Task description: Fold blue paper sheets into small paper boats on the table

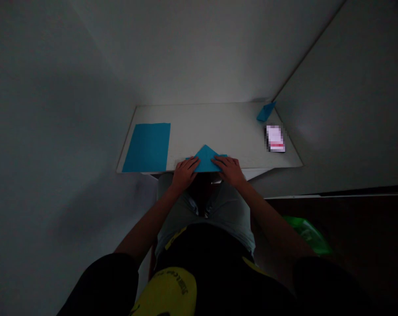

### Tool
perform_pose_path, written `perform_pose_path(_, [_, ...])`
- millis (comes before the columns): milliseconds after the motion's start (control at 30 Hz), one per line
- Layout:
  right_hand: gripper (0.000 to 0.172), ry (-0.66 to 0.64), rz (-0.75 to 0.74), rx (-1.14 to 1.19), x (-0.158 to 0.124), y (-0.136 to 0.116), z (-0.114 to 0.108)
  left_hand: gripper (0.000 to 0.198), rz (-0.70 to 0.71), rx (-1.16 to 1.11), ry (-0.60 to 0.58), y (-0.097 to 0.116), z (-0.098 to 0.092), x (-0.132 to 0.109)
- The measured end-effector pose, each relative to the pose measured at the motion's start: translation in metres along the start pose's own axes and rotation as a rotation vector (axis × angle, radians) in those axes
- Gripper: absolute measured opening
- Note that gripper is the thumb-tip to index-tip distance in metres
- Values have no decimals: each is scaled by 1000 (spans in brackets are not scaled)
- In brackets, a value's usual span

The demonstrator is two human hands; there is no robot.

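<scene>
left hand [185, 174] and right hand [229, 170] rest, fingers apart, on folded blue paper [205, 159] at the table's [215, 131] near edge. a blue sheet [147, 148] lies by the left corner.

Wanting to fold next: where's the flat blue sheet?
In the head view, the flat blue sheet lies on the left of the white table, beside the left hand and the folded blue paper.

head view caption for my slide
Left hand and right hand rest on folded blue paper on a white desk, beside a flat blue sheet.
</scene>
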State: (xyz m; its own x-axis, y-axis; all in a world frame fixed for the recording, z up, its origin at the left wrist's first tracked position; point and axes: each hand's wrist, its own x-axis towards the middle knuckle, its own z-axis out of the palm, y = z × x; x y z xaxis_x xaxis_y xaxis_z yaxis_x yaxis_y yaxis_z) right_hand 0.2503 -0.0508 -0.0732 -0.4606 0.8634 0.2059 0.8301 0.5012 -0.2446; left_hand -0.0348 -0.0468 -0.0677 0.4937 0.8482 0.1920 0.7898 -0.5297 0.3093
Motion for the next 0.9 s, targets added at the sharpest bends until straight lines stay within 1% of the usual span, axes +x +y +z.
perform_pose_path(67, [58,-10,-7,11,-5,0,-5,51,-11,-36,3,-3,-3,-4])
perform_pose_path(133, [50,-7,-8,38,-8,1,-10,40,-38,-76,22,-4,-8,-7])
perform_pose_path(200, [38,16,14,100,-6,3,-18,28,-76,-134,67,-5,-14,-4])
perform_pose_path(267, [29,64,50,204,1,6,-29,21,-107,-232,137,-6,-22,4])
perform_pose_path(333, [29,130,82,332,13,10,-42,19,-140,-351,229,-8,-31,17])
perform_pose_path(400, [35,209,136,444,28,16,-56,23,-195,-450,316,-12,-40,33])
perform_pose_path(467, [41,268,197,511,43,23,-65,26,-250,-511,363,-17,-47,49])
perform_pose_path(500, [43,285,223,526,50,27,-66,27,-267,-529,366,-20,-49,57])
perform_pose_path(567, [47,288,260,526,62,36,-62,27,-286,-533,338,-27,-49,69])
perform_pose_path(633, [48,244,282,501,69,44,-51,28,-313,-489,269,-33,-43,77])
perform_pose_path(700, [48,192,282,456,72,49,-35,33,-344,-415,178,-36,-34,79])
perform_pose_path(767, [50,183,261,374,71,51,-21,42,-345,-332,112,-38,-25,77])
perform_pose_path(833, [56,205,231,259,67,50,-11,52,-320,-243,126,-37,-18,72])
perform_pose_path(900, [58,184,176,153,61,48,-8,54,-278,-160,179,-37,-14,66])
